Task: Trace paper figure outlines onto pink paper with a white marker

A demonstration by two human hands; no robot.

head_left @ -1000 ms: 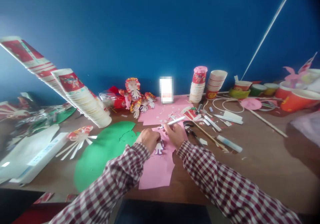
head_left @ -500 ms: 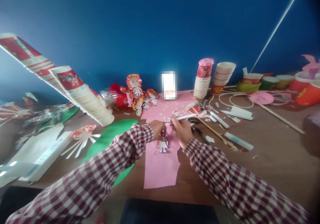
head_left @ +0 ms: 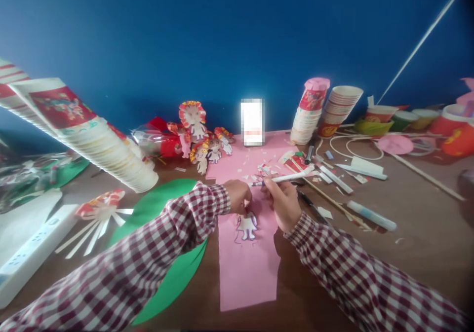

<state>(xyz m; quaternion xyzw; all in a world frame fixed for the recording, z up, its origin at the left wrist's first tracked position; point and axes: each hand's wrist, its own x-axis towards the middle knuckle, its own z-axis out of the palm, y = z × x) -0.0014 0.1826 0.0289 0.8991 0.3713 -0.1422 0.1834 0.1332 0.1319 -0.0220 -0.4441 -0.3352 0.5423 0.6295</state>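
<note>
My right hand (head_left: 283, 203) is closed around a slim white pen (head_left: 287, 177), whose dark tip points left toward my other hand. My left hand (head_left: 239, 196) has its fingers bent down onto the upper part of a small white paper cutout figure (head_left: 247, 227), pressing it on the pink paper (head_left: 248, 277). The fingers cover the figure's head; its body and legs show below, outlined in dark purple. Further pen lines run on the pink paper around the legs.
Green paper (head_left: 174, 282) lies under my left forearm. Stacked paper cups (head_left: 99, 139) lean at left; more cup stacks (head_left: 307, 112) stand behind on the right. Several paper figures (head_left: 200, 144) cluster at the back. Scraps, a glue tube (head_left: 372, 215) and a stick (head_left: 425, 176) lie right.
The view has moved closer to the table. My right hand with the pen sits a little farther from my left hand, which stays on the cutout.
</note>
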